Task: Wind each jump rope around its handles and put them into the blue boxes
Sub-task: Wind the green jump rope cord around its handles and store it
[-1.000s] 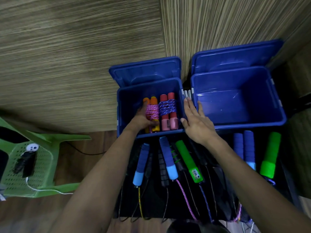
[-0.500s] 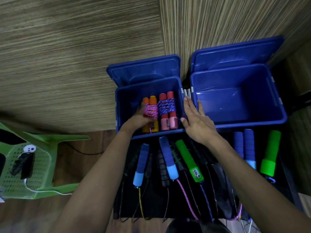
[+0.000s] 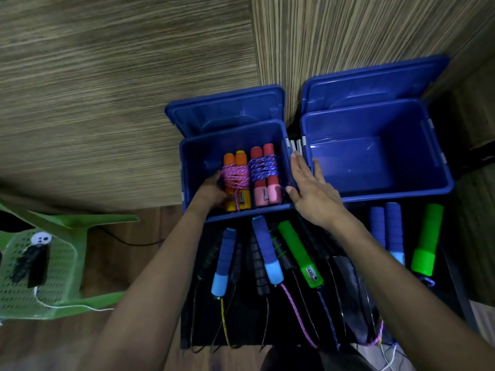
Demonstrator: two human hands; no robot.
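Head view: left hand [image 3: 211, 192] grips orange rope bundle [image 3: 237, 180] inside left box [image 3: 192, 167]; right hand [image 3: 312, 192] fingers straight, resting on its rim.

dim indoor light, soft blur, wide-angle bending at edges, dark lower area

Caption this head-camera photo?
Left hand sets orange-handled, pink-wound jump rope into left blue plastic box.

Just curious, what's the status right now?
Left hand gripping orange-handled rope bundle inside left blue box. Right hand open on rim. Nothing blocking.
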